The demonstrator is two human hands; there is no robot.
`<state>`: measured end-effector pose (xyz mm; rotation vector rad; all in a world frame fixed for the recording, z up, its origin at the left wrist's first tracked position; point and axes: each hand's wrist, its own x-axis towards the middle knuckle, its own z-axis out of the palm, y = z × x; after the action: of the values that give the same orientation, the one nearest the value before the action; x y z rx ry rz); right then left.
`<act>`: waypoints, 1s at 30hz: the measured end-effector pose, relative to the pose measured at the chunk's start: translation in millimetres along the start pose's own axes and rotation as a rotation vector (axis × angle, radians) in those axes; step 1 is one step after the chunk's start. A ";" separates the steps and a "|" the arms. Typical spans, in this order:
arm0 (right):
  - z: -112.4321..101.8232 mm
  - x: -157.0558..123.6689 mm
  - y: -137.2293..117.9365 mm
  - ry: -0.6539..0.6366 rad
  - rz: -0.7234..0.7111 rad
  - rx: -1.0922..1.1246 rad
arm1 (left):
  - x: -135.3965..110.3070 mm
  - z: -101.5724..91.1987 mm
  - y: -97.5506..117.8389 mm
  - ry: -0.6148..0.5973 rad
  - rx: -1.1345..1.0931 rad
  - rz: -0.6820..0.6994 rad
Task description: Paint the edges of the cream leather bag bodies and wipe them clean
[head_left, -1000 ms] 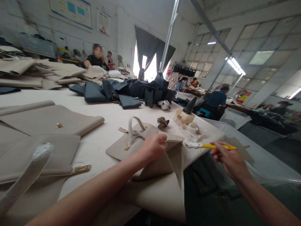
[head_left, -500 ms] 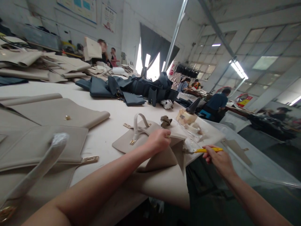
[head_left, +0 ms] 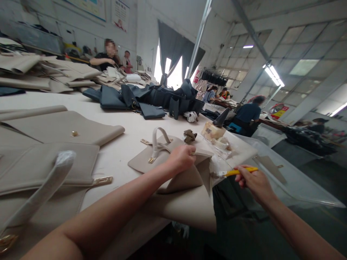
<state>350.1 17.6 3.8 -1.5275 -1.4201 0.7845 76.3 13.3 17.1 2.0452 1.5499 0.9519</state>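
A beige handbag piece (head_left: 179, 209) lies over the table's near edge, its panels folded and partly hanging down. Its looped handle (head_left: 155, 139) and gold fittings point away from me. My left hand (head_left: 182, 158) is closed on the upper edge of this handbag, holding a panel up. In my right hand (head_left: 251, 180) is a brush with a yellow handle (head_left: 242, 171), gripped between thumb and fingers. The brush's whitish, crusted head touches or nearly touches the handbag's open right edge; exact contact is hard to make out.
More beige bag pieces (head_left: 48, 162) cover the table's left side. Dark blue bags (head_left: 151, 99) are heaped at the back. A stained pale block-like container (head_left: 213, 130) and a crumpled brown lump (head_left: 189, 136) stand beyond the handbag. A translucent bin (head_left: 298, 180) sits at right. Co-workers are farther off.
The brush and both hands stay nearly in place, with only a slight shift of the view. At the back left, a co-worker has lowered the beige piece held up before.
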 end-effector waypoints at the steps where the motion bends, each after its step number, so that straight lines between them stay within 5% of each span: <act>1: -2.3 -5.4 -2.5 -0.017 0.010 -0.009 | -0.5 0.0 1.0 -0.003 0.008 -0.001; 13: 3.6 1.9 -6.4 -0.038 0.003 -0.007 | -6.0 -1.4 8.6 -0.005 0.071 0.016; 22: -12.3 -59.5 -11.8 -0.209 0.092 -0.089 | -5.3 3.4 5.9 0.001 0.066 0.027; 30: -8.7 -42.1 -13.0 -0.089 0.062 0.010 | -4.3 3.4 3.8 0.010 0.125 0.032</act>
<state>346.3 -25.9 14.3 -1.5526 -1.4371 0.9059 80.7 8.4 16.1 2.1592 1.6233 0.8985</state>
